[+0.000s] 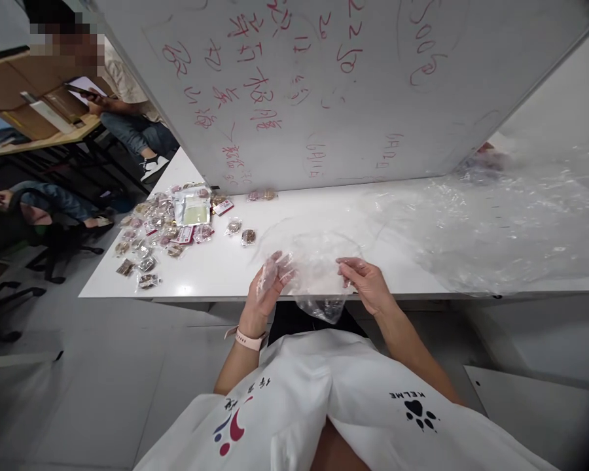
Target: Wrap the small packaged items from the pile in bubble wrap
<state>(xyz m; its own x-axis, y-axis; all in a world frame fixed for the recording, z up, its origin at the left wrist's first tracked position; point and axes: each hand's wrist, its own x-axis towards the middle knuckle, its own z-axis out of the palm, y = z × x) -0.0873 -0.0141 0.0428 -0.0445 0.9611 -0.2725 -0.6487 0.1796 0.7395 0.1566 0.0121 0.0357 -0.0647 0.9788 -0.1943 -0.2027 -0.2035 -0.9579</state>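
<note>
A clear plastic bag (317, 268) stretches between my two hands at the table's front edge, its lower end hanging over the edge. My left hand (273, 278) has its fingers curled around the left side of the bag, with film lying over the fingers. On the opposite side, my right hand (366, 281) pinches the bag between thumb and fingertips. The bag looks crumpled, and I see nothing inside it. Nearest to my left hand lie two small wrapped pieces, one a dark brown wrapped piece (248, 237).
A heap of small wrapped pieces (161, 222) with a silvery-green packet (194, 208) covers the table's left end. Piled clear plastic film (500, 229) spreads over the right side. A whiteboard (314, 91) stands behind. A seated person (132, 98) holds a phone at far left.
</note>
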